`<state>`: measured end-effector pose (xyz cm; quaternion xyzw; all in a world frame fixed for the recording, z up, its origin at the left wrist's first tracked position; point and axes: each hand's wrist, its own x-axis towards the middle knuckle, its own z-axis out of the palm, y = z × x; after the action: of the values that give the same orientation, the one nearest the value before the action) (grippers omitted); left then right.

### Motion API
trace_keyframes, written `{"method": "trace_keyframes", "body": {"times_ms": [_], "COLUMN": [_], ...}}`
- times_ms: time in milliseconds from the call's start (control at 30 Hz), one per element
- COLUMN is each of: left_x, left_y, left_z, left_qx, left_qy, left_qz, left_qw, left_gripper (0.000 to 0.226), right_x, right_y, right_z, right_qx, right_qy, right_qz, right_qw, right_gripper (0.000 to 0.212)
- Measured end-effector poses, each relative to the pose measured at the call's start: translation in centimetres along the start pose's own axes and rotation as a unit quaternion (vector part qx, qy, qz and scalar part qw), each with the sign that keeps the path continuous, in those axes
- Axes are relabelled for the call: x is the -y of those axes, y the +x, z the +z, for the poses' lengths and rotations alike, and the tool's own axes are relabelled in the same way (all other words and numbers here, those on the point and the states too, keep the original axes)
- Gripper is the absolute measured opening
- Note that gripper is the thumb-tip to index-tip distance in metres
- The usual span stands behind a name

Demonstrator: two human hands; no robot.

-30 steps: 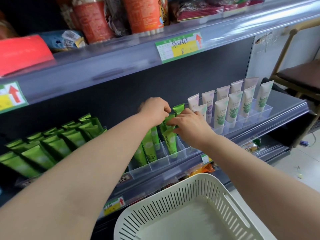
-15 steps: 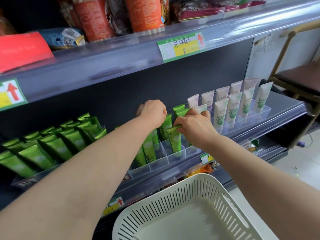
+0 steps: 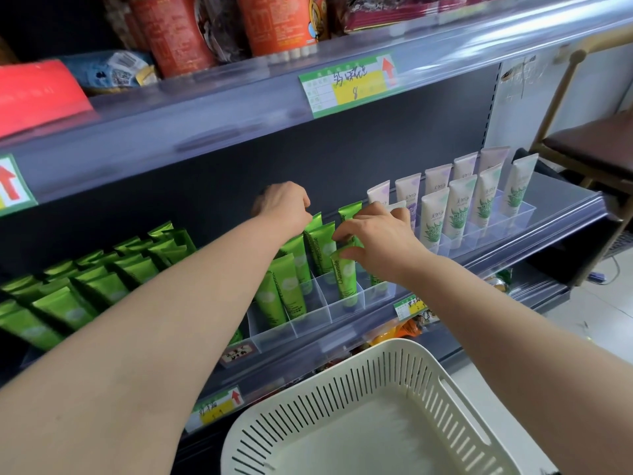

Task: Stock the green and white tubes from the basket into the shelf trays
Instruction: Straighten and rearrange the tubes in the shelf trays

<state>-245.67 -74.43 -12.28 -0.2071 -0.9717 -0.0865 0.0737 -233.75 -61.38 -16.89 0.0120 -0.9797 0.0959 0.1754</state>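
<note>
Head view, only view available.

Right hand [image 3: 380, 241] closed in a pinch on the crimped top of a green tube [image 3: 346, 279], cap end down inside a front compartment of the clear divided tray [image 3: 310, 320] on the middle shelf. Tube nearly upright, leaning slightly back; lower end seen through the tray wall, seated or very near it.

Left hand [image 3: 284, 205] curled at the back row of green tubes [image 3: 320, 245], fingers hidden behind the hand. Cannot tell whether gripping a tube or only steadying the row.

Basket [image 3: 376, 406] below, visible part of the floor bare; no tubes seen in it. White tubes [image 3: 459, 207] standing in the tray section to the right, two rows, orderly.

Risks, judged:
- Release before the cap is fully seated: tube tips forward over the low front wall, possibly into the basket or onto the floor.
- Neighbouring green tubes lean and touch; a nudge from either hand may topple the row sideways.
- Pinch on the flat crimp allows the tube to swivel and catch on a divider.

Appearance of the held tube: glossy metallic green, flat crimped top, pale round emblem, "Chamomile" printed lengthwise. Soft-bodied by the look.
</note>
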Motion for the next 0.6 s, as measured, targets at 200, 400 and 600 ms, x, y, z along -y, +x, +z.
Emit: {"method": "trace_keyframes", "body": {"times_ms": [200, 400, 600], "left_x": [-0.3, -0.7, -0.9], "left_y": [1.1, 1.8, 1.7], "left_z": [1.0, 1.9, 2.0], "left_qx": [0.027, -0.010, -0.003], "left_qy": [0.024, 0.034, 0.015], "left_qz": [-0.028, -0.016, -0.020], "left_qw": [0.999, 0.999, 1.000], "left_gripper": [0.014, 0.019, 0.016], "right_x": [0.0, -0.5, -0.4], "right_y": [0.6, 0.4, 0.1], "right_z": [0.9, 0.8, 0.3], "right_qx": [-0.043, -0.036, 0.006], "right_qy": [0.016, 0.014, 0.006], "right_qz": [0.003, 0.000, -0.012], "right_qw": [0.999, 0.999, 1.000], "right_gripper": [0.012, 0.013, 0.024]}}
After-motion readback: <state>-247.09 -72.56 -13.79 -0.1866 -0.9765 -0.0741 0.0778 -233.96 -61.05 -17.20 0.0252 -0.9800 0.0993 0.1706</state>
